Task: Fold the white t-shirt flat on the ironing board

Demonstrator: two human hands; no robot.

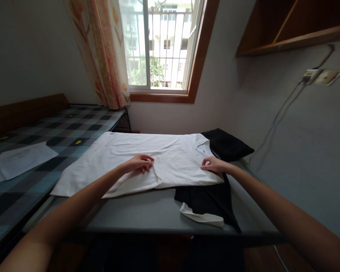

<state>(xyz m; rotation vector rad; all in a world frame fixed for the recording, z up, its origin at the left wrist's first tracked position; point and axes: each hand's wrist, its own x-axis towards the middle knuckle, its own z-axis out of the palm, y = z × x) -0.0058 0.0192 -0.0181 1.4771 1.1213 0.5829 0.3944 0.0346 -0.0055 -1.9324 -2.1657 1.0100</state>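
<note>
A white T-shirt lies spread over the table, its collar toward the right and its hem toward the left. Part of it, seemingly a sleeve, is laid across the body of the shirt. My left hand pinches the edge of that part near the shirt's middle. With thumb and finger closed, my right hand grips the cloth near the shoulder, below the collar. Black cloth sticks out from under the shirt at the front, with a white band on its edge. More black cloth shows behind the collar.
The grey table ends just before me. On the left stands a bed with a checked mattress and paper sheets. Ahead are a curtain and a barred window. Cables hang from a wall socket at right.
</note>
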